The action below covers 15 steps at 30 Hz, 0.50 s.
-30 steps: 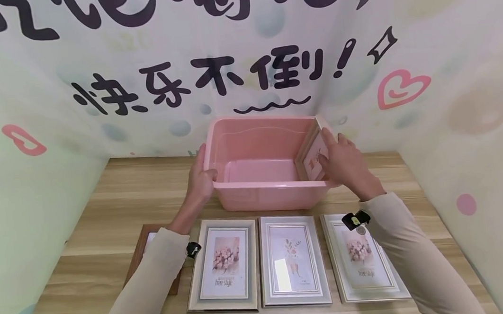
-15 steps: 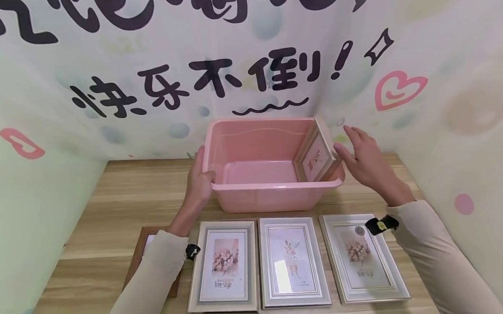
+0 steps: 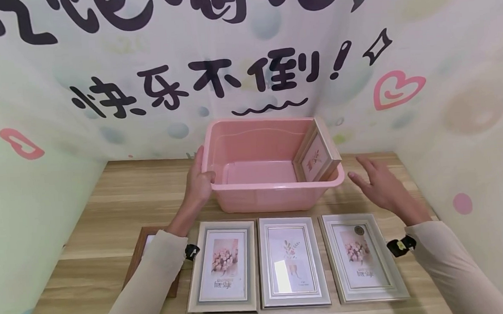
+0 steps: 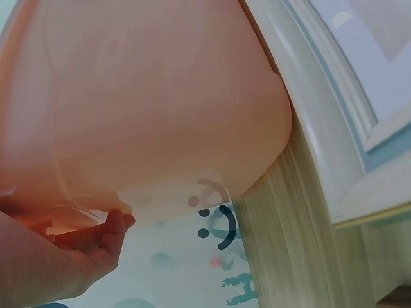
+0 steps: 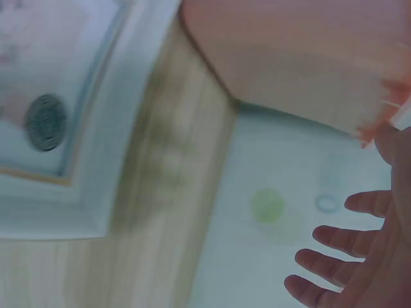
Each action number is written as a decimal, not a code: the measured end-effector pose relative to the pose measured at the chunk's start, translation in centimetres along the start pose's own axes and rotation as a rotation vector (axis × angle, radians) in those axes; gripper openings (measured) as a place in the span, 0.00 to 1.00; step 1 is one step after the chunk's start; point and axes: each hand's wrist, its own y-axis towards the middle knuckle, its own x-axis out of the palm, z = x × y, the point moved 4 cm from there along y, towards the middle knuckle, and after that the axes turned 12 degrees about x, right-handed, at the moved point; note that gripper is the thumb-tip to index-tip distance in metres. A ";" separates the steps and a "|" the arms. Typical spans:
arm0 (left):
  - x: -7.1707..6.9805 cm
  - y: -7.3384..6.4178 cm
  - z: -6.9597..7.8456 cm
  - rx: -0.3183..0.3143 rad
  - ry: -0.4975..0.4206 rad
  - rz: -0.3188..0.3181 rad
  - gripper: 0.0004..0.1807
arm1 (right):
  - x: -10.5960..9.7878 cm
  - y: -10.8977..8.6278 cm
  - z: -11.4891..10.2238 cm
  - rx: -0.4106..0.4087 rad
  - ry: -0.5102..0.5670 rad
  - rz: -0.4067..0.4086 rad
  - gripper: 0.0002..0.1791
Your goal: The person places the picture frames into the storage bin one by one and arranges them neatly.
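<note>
A pink plastic basin (image 3: 275, 198) stands at the back of the table. My left hand (image 3: 199, 181) grips its left rim, thumb over the edge; in the left wrist view, the curled fingers of that hand (image 4: 96, 253) show under the rim. Inside, a light wooden picture frame (image 3: 317, 156) leans upright against the basin's right wall, its top corner above the rim. To the right of the basin, apart from it, my right hand (image 3: 383, 185) hovers with fingers spread and holds nothing. The right wrist view also shows this hand (image 5: 366, 250) with its fingers extended.
In front of the basin lie three pale picture frames: a left one (image 3: 194, 283), a middle one (image 3: 295, 301) and a right one (image 3: 376, 292). A brown frame (image 3: 173, 287) is partly under my left forearm. A printed curtain (image 3: 143, 49) hangs behind the table.
My right hand has let go of the wooden picture frame and moved right, away from the basin. The frame stays leaning inside. My left hand keeps its grip on the rim.
</note>
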 end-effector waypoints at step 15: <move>0.0 -0.1 0.0 0.001 -0.002 0.004 0.49 | 4.8 -2.2 4.6 -0.025 -0.065 -0.132 0.41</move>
